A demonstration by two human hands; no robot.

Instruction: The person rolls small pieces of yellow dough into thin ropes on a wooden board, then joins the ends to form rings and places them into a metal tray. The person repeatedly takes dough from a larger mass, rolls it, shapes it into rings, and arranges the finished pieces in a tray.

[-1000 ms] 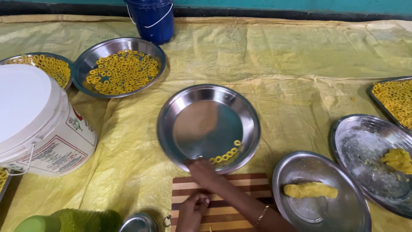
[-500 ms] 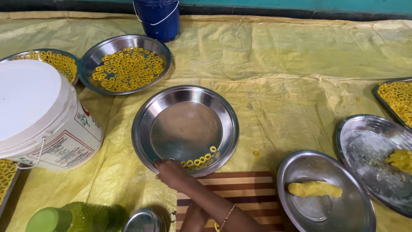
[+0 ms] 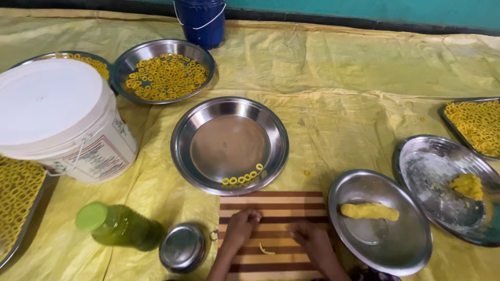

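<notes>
**Both hands working dough on the striped board**

Yellow sheeting [image 3: 364, 78] is covering the whole floor surface, running up to a teal wall along the far edge. Largest on it, a white lidded bucket [image 3: 57, 122] is standing at the left edge, with a blue bucket [image 3: 200, 21] at the far edge. Steel plates are lying all around: one heaped with yellow dough rings [image 3: 164, 73] toward the far left, a nearly bare centre plate [image 3: 229, 143] holding only a short row of rings [image 3: 242, 178] at its near rim, a plate carrying a dough log [image 3: 369, 211] near the right, and beside it a plate with a dough lump [image 3: 467, 184]. More ring trays are showing at the left and right edges. A green bottle [image 3: 117, 226] is lying at the near left, a small steel lid [image 3: 182, 248] just beside it.

At the near edge, the striped wooden board [image 3: 273, 205] is sitting just below the centre plate. On it, the left hand [image 3: 240, 229] is resting with fingers curled inward, loosely closed; whether it is gripping anything I cannot tell. The right hand [image 3: 311, 240] is lying flatter, fingers partly bent, holding nothing visible. Between them a thin dough strip [image 3: 266, 251] is lying on the board, apart from both.

By my judgement, shaping rings is the step in hand; the next move is calling for picking up the strip, curling its ends together and setting it beside the row.
</notes>
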